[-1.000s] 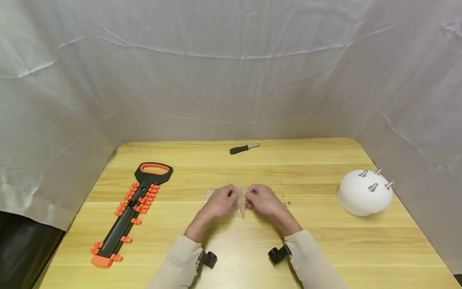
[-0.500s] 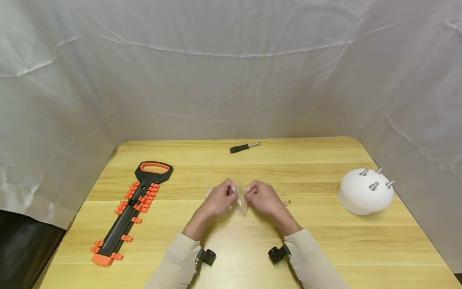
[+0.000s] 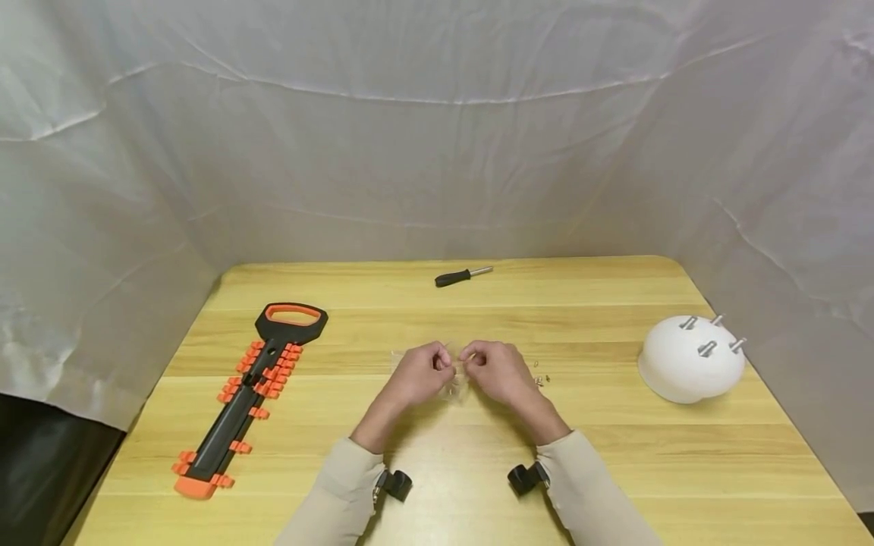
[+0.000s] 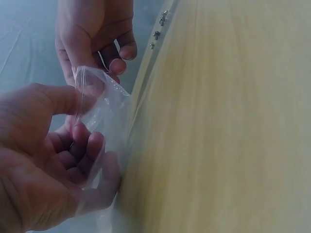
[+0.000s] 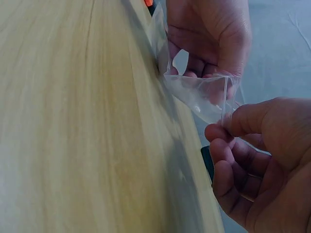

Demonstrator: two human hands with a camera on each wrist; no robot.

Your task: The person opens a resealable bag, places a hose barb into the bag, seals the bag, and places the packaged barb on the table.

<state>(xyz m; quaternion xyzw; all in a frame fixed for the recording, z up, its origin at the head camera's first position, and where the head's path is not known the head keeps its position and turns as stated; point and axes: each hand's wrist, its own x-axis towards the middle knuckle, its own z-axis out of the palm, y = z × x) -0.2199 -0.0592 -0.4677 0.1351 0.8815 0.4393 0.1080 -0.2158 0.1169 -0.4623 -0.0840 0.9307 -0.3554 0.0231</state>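
Observation:
A clear plastic zip bag is stretched between both hands above the middle of the table. My left hand pinches one end of its zip edge between thumb and forefinger. The other end is pinched by my right hand, whose remaining fingers curl loosely below. In the head view the fingertips nearly meet, and the hands partly cover the bag. More clear plastic shows by the left hand; I cannot tell whether it belongs to the same bag. Several tiny metal screws lie just right of the right hand.
A black screwdriver lies near the table's back edge. At the left is a long black holder with orange clips and handle trim. A white rounded object with metal pins pointing up stands at the right. Grey fabric surrounds the table.
The hands have shifted slightly and the fingertips have come closer together. The bag's hanging part has swung and changed shape between them. Objects on the table have stayed in place.

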